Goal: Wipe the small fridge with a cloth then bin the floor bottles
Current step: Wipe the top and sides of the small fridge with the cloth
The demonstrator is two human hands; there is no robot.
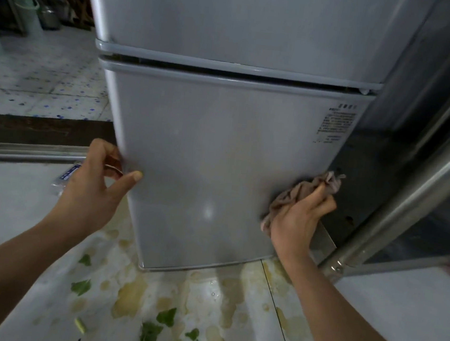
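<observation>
A small grey two-door fridge (220, 148) fills the middle of the head view, seen from above. My left hand (99, 183) grips the left edge of its lower door, thumb on the front and fingers around the side. My right hand (299, 218) holds a crumpled beige cloth (298, 194) pressed against the lower right edge of that door. A flattened clear plastic bottle with a blue label (66, 177) lies on the floor behind my left hand, partly hidden by it.
Yellowish puddles (129, 298) and green leaf scraps (81, 285) cover the tiled floor in front of the fridge. A steel pole (408, 199) slants up on the right beside a dark panel. Pale green bins (27, 11) stand far back left, past a dark threshold.
</observation>
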